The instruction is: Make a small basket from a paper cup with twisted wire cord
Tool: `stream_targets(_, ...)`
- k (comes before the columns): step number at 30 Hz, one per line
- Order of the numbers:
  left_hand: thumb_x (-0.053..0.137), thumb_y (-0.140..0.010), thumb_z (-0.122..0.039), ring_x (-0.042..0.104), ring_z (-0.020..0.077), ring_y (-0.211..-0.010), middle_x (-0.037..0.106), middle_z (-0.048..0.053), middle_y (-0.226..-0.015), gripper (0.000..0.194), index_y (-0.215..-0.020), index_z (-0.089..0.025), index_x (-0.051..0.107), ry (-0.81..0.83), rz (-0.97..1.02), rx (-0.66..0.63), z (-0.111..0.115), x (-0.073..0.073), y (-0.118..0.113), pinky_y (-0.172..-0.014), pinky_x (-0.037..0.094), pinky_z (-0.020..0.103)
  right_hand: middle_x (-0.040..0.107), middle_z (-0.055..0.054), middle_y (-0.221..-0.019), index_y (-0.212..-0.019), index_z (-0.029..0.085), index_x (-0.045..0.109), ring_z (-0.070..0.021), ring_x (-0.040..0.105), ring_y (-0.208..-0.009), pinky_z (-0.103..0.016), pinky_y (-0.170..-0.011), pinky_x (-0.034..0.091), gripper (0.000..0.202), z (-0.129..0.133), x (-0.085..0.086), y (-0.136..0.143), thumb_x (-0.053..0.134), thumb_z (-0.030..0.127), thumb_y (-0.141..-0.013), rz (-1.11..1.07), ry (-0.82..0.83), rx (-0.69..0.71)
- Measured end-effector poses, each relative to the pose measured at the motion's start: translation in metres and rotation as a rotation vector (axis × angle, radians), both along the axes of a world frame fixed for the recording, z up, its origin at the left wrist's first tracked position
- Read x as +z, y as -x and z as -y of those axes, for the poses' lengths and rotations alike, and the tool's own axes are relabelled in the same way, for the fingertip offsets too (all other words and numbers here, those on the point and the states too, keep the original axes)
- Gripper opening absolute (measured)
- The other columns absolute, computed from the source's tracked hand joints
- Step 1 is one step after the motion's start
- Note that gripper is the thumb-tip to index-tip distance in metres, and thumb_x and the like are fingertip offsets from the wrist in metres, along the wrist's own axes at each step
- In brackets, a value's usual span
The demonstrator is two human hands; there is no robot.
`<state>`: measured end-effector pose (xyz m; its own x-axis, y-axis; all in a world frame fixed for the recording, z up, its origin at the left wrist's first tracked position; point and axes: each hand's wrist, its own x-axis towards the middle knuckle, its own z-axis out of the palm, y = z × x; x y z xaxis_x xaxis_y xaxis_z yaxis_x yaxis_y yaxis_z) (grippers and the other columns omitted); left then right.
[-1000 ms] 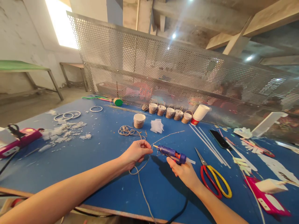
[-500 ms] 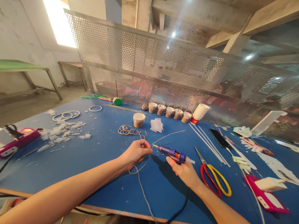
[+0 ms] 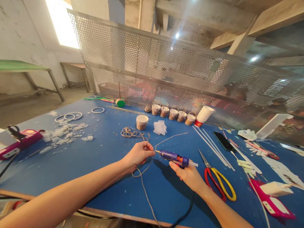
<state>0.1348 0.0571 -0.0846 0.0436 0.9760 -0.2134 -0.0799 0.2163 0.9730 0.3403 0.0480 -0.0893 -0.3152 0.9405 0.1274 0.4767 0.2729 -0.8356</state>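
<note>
Hazards, as judged: a burnt fingertip or misplaced glue, should the glue gun (image 3: 174, 157) slip, its nozzle being so near the left hand (image 3: 140, 155); a snag, should the loose twine (image 3: 171, 137) catch. Left hand: thumb and fingers pinched on twine, one length reaching away beyond the fingertips, another trailing nearer over the blue counter (image 3: 83, 177). Right hand (image 3: 186, 174): wrapped around glue gun, nozzle pointing leftward, just beside the left fingertips

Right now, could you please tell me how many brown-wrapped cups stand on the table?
6: a single cup beside the coiled twine, and five more cups in a row ending beside the stacked paper cups. None seems hidden.
</note>
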Motion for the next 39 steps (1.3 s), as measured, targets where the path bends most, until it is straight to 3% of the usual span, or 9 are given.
stream_targets(8,0.074,-0.058,-0.022,0.026,0.0017,-0.031,0.042,-0.012,-0.042,0.024,-0.066,-0.018,0.051,0.000,-0.004,0.014,0.001,0.002,0.000,-0.030,0.018,0.016,0.042,0.003,-0.042,-0.053,0.021,0.054,-0.0123,0.040,-0.039,-0.024,-0.037,0.032,0.036,-0.009,-0.017,-0.005,0.056,0.050,-0.076,-0.039,-0.002,-0.060)
stream_targets(13,0.077,-0.055,-0.022,0.027,0.0019,-0.032,0.043,-0.012,-0.042,0.027,-0.064,-0.017,0.052,0.004,0.011,0.024,0.001,0.001,0.000,-0.030,0.018,0.015,0.039,0.005,-0.041,-0.053,0.021,0.051,-0.0103,0.037,-0.038,-0.023,-0.037,0.031,0.037,-0.007,-0.014,-0.005,0.057,0.050,-0.076,-0.037,0.101,-0.001)
stream_targets(17,0.079,-0.052,-0.022,0.027,0.0010,-0.031,0.045,-0.011,-0.043,0.030,-0.064,-0.017,0.052,-0.004,0.043,0.058,-0.001,0.002,0.003,-0.030,0.017,0.015,0.046,0.003,-0.045,-0.059,0.019,0.056,-0.0120,0.044,-0.040,-0.025,-0.042,0.038,0.040,-0.012,-0.010,-0.008,0.051,0.055,-0.079,-0.046,0.133,-0.089)
stream_targets(22,0.079,-0.052,-0.023,0.027,0.0002,-0.031,0.049,-0.009,-0.048,0.031,-0.065,-0.017,0.051,-0.021,0.106,0.113,-0.003,0.004,0.010,-0.030,0.016,0.015,0.070,-0.009,-0.076,-0.075,0.019,0.069,-0.0263,0.064,-0.079,-0.033,-0.070,0.048,0.041,-0.040,-0.016,-0.012,0.050,0.054,-0.077,0.123,-0.097,-0.254)
stream_targets(25,0.079,-0.050,-0.022,0.025,-0.0005,-0.032,0.049,-0.009,-0.050,0.032,-0.064,-0.017,0.051,-0.024,0.140,0.142,-0.003,0.006,0.013,-0.030,0.015,0.015,0.071,-0.008,-0.076,-0.077,0.021,0.070,-0.0276,0.065,-0.082,-0.033,-0.070,0.047,0.034,-0.053,-0.019,-0.018,0.056,0.051,-0.074,0.168,-0.081,-0.262)
stream_targets(32,0.080,-0.051,-0.023,0.022,-0.0008,-0.033,0.044,-0.010,-0.047,0.032,-0.063,-0.017,0.051,-0.057,0.203,0.170,0.000,0.012,0.016,-0.032,0.014,0.015,0.062,-0.002,-0.059,-0.057,0.023,0.057,-0.0215,0.057,-0.060,-0.031,-0.059,0.039,0.030,-0.013,0.016,-0.054,0.062,0.049,-0.071,0.378,-0.131,-0.368)
stream_targets(34,0.080,-0.051,-0.023,0.023,-0.0006,-0.033,0.043,-0.010,-0.046,0.031,-0.064,-0.017,0.052,-0.064,0.223,0.165,0.002,0.014,0.014,-0.032,0.015,0.015,0.059,0.000,-0.059,-0.062,0.023,0.056,-0.0186,0.054,-0.058,-0.030,-0.060,0.039,0.027,0.005,0.027,-0.047,0.058,0.045,-0.077,0.267,-0.160,-0.336)
stream_targets(36,0.080,-0.051,-0.023,0.023,-0.0003,-0.034,0.042,-0.011,-0.046,0.031,-0.064,-0.017,0.052,-0.067,0.239,0.156,0.004,0.016,0.011,-0.032,0.015,0.014,0.062,-0.001,-0.068,-0.070,0.022,0.059,-0.0177,0.057,-0.067,-0.029,-0.065,0.043,0.021,0.016,0.031,-0.024,0.057,0.041,-0.079,0.040,-0.064,-0.144)
stream_targets(39,0.079,-0.052,-0.024,0.024,0.0000,-0.034,0.041,-0.011,-0.045,0.030,-0.065,-0.017,0.052,-0.071,0.251,0.148,0.009,0.017,0.006,-0.031,0.015,0.014,0.065,-0.002,-0.082,-0.083,0.020,0.063,-0.0180,0.060,-0.080,-0.029,-0.075,0.046,0.020,0.012,0.025,0.028,0.069,0.032,-0.067,-0.363,0.167,0.000)
